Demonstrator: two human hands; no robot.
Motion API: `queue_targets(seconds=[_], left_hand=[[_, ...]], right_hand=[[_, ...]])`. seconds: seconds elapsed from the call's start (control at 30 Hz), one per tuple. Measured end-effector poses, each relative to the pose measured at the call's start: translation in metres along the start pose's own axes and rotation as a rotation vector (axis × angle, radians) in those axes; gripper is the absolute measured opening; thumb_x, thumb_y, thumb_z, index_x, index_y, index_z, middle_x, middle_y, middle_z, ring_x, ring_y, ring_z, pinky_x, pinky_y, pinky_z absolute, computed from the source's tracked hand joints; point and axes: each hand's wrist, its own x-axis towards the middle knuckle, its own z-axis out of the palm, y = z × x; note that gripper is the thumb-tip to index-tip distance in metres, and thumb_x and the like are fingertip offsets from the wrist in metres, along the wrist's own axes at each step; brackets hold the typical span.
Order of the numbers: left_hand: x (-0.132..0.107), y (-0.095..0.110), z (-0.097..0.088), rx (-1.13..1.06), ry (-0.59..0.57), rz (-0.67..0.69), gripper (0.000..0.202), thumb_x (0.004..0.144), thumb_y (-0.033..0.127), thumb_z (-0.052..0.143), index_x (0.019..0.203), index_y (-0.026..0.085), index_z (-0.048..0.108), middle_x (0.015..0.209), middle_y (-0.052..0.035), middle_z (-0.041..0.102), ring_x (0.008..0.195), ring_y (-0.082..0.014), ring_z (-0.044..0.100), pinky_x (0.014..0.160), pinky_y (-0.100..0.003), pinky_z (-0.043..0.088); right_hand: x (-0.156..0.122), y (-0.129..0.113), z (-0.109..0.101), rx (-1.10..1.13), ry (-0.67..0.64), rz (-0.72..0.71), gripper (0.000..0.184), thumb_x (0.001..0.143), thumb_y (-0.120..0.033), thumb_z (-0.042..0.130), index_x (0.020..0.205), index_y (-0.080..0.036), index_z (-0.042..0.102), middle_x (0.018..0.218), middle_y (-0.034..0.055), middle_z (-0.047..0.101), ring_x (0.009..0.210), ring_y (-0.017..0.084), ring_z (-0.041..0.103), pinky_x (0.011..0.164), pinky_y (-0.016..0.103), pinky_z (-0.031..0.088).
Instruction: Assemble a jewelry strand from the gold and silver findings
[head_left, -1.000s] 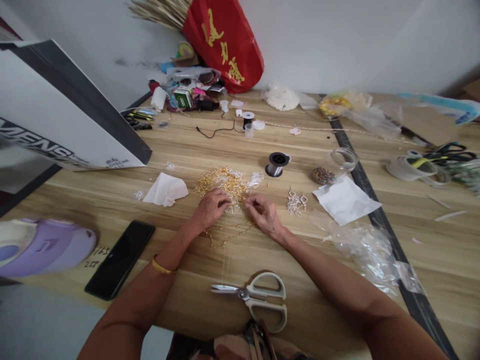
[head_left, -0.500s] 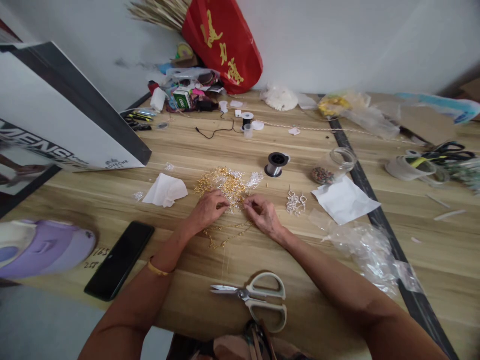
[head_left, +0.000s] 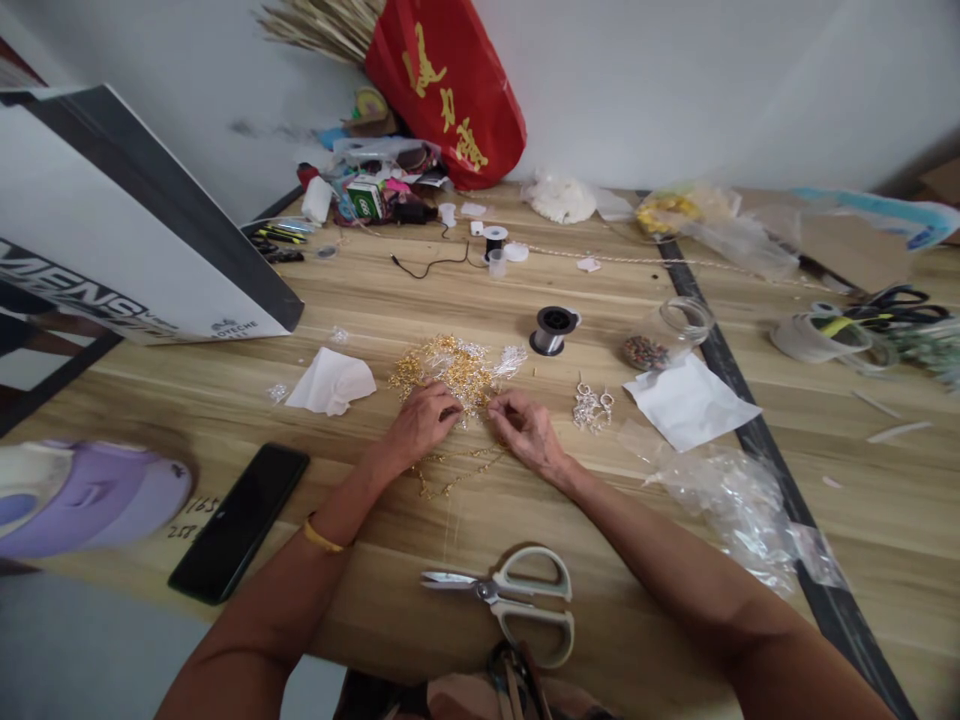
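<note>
My left hand [head_left: 421,422] and my right hand [head_left: 526,428] rest on the wooden table [head_left: 390,560], both with fingers curled and pinched at the near edge of a pile of small gold and silver beads [head_left: 448,364]. What the fingertips pinch is too small to name. A strand of gold beads [head_left: 454,470] trails on the table just below both hands. My left wrist wears a gold bangle [head_left: 322,535].
White-handled scissors [head_left: 517,594] lie near the front edge. A black phone [head_left: 240,522] is at the left, a crumpled tissue [head_left: 331,380] beside the beads. A wire spool [head_left: 553,328], silver findings [head_left: 592,406], a glass jar [head_left: 671,330], white paper [head_left: 688,402] and clear plastic [head_left: 742,505] lie to the right.
Both hands stay at the bead pile; only the fingertips shift slightly. Nothing else on the table has moved.
</note>
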Motion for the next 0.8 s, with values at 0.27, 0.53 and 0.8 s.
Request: queue_targets(seconds=[0.27,0.53,0.8], left_hand=[[-0.0002,-0.0015,0.0059,0.006,0.017,0.019,0.016,0.085,0.019,0.055,0.082,0.018,0.070,0.082,-0.0058,0.062,0.087,-0.0206,0.053,0.088,-0.036,0.041],[0.0001,0.0008,0.0098,0.005,0.022,0.021,0.012,0.084,0.020,0.058,0.082,0.018,0.069,0.084,-0.0059,0.062,0.089,-0.0210,0.053,0.088,-0.036,0.041],[0.0008,-0.0021,0.0052,0.024,0.037,0.021,0.012,0.082,0.014,0.056,0.075,0.017,0.066,0.079,-0.0047,0.061,0.083,-0.0198,0.054,0.089,-0.037,0.040]], right_hand=[[0.0006,-0.0014,-0.0004,-0.010,-0.004,0.003,0.017,0.085,-0.029,0.052,0.080,-0.016,0.062,0.072,0.0032,0.060,0.063,0.014,0.054,0.059,0.025,0.043],[0.0004,0.0005,0.0004,0.005,-0.014,0.004,0.016,0.086,-0.028,0.052,0.082,-0.016,0.062,0.071,0.0028,0.060,0.063,0.014,0.054,0.058,0.024,0.042],[0.0008,-0.0021,-0.0007,-0.021,-0.009,-0.012,0.016,0.086,-0.027,0.052,0.080,-0.016,0.061,0.072,0.0032,0.060,0.065,0.014,0.054,0.059,0.024,0.043]])
